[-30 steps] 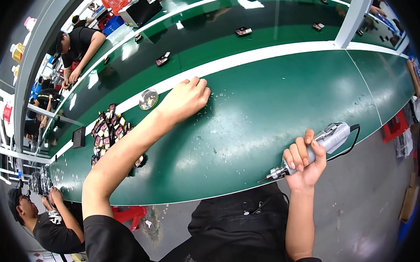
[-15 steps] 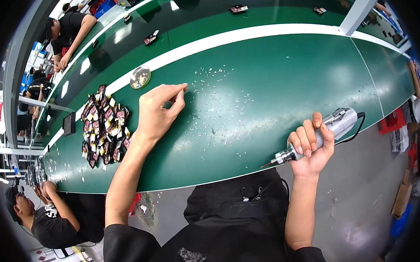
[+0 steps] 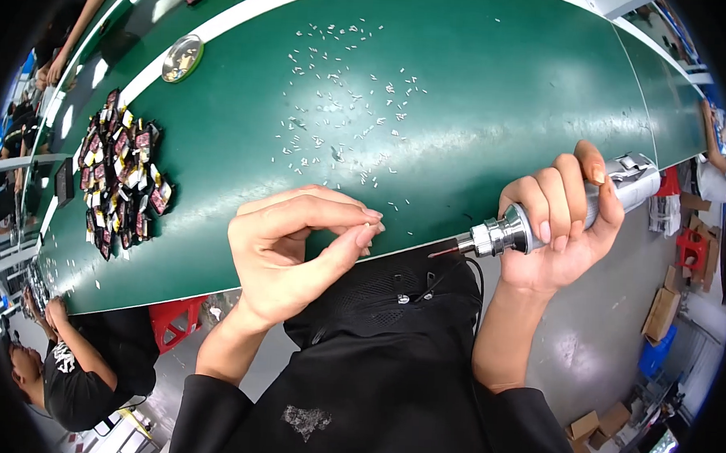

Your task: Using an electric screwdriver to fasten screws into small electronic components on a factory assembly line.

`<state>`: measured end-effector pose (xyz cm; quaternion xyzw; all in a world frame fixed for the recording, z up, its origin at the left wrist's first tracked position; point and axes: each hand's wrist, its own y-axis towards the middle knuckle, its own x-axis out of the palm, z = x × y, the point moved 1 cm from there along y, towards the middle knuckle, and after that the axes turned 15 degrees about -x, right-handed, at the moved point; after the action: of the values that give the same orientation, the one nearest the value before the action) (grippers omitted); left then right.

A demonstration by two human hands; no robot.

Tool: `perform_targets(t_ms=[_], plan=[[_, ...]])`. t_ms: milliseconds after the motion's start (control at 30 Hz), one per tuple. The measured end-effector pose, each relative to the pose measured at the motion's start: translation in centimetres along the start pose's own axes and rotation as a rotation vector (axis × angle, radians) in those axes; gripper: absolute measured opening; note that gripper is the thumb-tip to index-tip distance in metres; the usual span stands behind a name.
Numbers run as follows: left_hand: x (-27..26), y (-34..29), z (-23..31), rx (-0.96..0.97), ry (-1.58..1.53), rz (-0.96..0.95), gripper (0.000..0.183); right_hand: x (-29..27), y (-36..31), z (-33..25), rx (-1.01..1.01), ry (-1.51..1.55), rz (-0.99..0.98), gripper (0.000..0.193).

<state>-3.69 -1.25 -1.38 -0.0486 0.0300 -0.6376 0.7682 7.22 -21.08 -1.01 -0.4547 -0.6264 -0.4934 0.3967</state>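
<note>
My right hand (image 3: 559,219) is wrapped round a silver electric screwdriver (image 3: 504,233), whose thin bit points left past the table's near edge. Just left of that bit, my left hand (image 3: 301,244) has thumb and fingertips closed in a pinch. Whatever is between them is too small to make out; the fingernails look much like a pale speck. Beyond the left hand, many tiny white slivers (image 3: 344,104) lie scattered over the green tabletop (image 3: 482,94).
A heap of small black parts with pink and white faces (image 3: 122,167) lies on the left. Behind it stand a round dish of small yellowish pieces (image 3: 182,58) and a black block (image 3: 63,183). At the lower left, a co-worker (image 3: 90,360) sits by a red stool (image 3: 174,319).
My left hand has come from above the slivers back toward me and right, near the screwdriver tip, still pinched. The screwdriver has shifted slightly. The view has tilted down and right.
</note>
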Motion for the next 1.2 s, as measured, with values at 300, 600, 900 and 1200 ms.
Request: perform_targets(t_ms=[300,600,900,1200], plan=[[4.3,-1.4,-0.6,-0.124,-0.479,-0.21,0.016,3.7,-0.7,0.5,-0.106,0.024,0.063,0.012],[5.3,-1.4,-1.1,-0.074,-0.484,-0.229,0.02,3.1,-0.8,-0.1,-0.131,0.0,0.094,0.013],[4.8,-0.9,-1.4,-0.057,-0.405,-0.233,0.018,3.4,-1.0,0.1,-0.167,-0.062,0.051,0.015],[4.8,-1.0,-1.1,-0.074,-0.298,-0.191,0.013,3.4,-1.4,-0.5,-0.135,-0.171,-0.055,0.015]])
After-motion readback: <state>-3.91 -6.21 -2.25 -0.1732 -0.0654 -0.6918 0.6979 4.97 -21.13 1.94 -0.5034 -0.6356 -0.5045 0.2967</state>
